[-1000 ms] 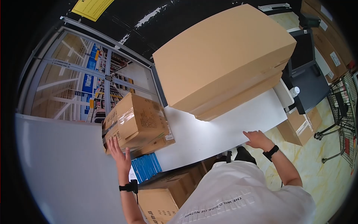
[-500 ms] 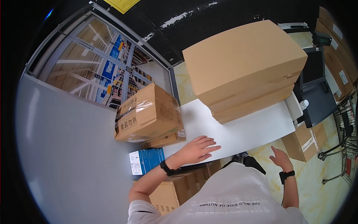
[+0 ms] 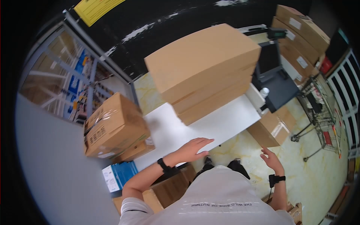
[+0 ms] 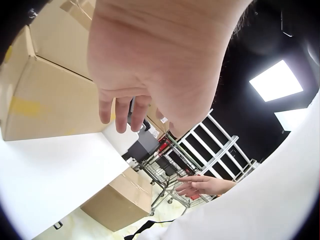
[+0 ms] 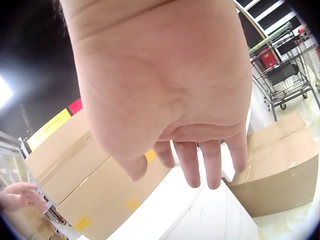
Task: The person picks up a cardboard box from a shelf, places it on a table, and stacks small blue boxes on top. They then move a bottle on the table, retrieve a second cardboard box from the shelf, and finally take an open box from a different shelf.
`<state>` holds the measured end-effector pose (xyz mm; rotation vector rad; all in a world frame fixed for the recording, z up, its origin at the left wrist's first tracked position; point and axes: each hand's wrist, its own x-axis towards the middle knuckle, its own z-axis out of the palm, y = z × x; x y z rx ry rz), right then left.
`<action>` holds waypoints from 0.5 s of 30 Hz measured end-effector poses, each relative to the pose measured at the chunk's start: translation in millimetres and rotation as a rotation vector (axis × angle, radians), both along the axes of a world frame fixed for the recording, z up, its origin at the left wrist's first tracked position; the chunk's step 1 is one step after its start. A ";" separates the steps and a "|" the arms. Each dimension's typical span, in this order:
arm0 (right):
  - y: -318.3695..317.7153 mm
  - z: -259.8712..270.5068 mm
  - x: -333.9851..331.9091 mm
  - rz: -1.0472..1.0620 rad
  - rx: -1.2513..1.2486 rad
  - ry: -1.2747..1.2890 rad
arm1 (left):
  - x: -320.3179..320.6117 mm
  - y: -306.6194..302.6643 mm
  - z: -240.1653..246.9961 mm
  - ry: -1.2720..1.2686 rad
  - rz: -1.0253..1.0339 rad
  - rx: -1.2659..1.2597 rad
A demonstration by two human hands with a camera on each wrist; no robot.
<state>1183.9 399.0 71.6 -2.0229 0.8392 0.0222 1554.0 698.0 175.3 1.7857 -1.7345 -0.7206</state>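
My left hand (image 3: pixel 191 150) hovers over the front edge of the white table (image 3: pixel 243 112), fingers loosely extended and holding nothing. Out past the table, above the floor, hangs my right hand (image 3: pixel 272 161), also bare, with its fingers relaxed. Nearest ahead of the left hand is a stack of large plain cartons (image 3: pixel 202 63). A printed, taped carton (image 3: pixel 116 129) sits at the left end of the table on a flatter box (image 3: pixel 137 151). Beside them stands a row of blue boxes (image 3: pixel 125 173). In the left wrist view, the left hand's fingers (image 4: pixel 121 115) hang free.
On the floor to the right lies a taped carton (image 3: pixel 272 129). Beyond it stand shopping carts (image 3: pixel 326 127) and a dark counter with a monitor (image 3: pixel 268 60). More cartons (image 3: pixel 300 35) are stacked at the back right. Under the table sit open-floor cartons (image 3: pixel 174 185).
My left hand has left the printed carton and swung right over the table's front. The right hand has drawn back from the table edge. The head view has shifted, now taking in more on the right.
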 end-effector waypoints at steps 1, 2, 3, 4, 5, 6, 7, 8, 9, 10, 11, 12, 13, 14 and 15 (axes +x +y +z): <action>3.2 8.4 -8.6 -0.041 0.006 -0.015 | -3.4 -7.1 -0.2 -0.024 -0.030 -0.014; 7.9 17.2 -16.7 -0.094 0.008 -0.030 | -8.9 -15.9 0.8 -0.046 -0.071 -0.033; 9.9 16.4 -30.9 -0.126 0.029 -0.062 | -16.1 -25.9 3.8 -0.032 -0.095 -0.012; 10.1 12.6 -45.7 -0.158 0.054 -0.103 | -25.0 -34.0 5.8 -0.025 -0.122 0.017; 9.9 6.9 -61.2 -0.173 0.069 -0.093 | -34.4 -42.9 4.0 0.007 -0.138 0.023; 9.5 3.1 -77.1 -0.176 0.091 -0.089 | -43.9 -52.8 -0.4 0.034 -0.142 0.037; 10.3 6.0 -90.1 -0.215 0.106 -0.095 | -52.4 -64.3 -3.6 0.071 -0.148 0.074; 10.4 6.9 -104.7 -0.238 0.126 -0.102 | -63.1 -75.9 -7.9 0.104 -0.138 0.119; 8.9 -0.4 -122.1 -0.266 0.150 -0.129 | -75.6 -87.7 -16.0 0.098 -0.185 0.110; 6.4 -2.4 -142.3 -0.302 0.139 -0.137 | -89.0 -101.1 -21.7 0.151 -0.172 0.136; 4.1 -5.4 -161.4 -0.366 0.151 -0.137 | -100.3 -115.3 -27.2 0.203 -0.154 0.167; 1.1 -7.4 -178.3 -0.429 0.169 -0.140 | -114.4 -130.7 -27.0 0.194 -0.184 0.171; 2.3 -4.1 -193.6 -0.498 0.184 -0.182 | -128.9 -143.2 -26.4 0.208 -0.194 0.192; -3.0 -3.9 -213.7 -0.535 0.187 -0.192 | -148.1 -159.4 -27.0 0.219 -0.207 0.218; -5.9 -4.5 -233.5 -0.623 0.187 -0.239 | -164.2 -173.8 -33.6 0.192 -0.241 0.230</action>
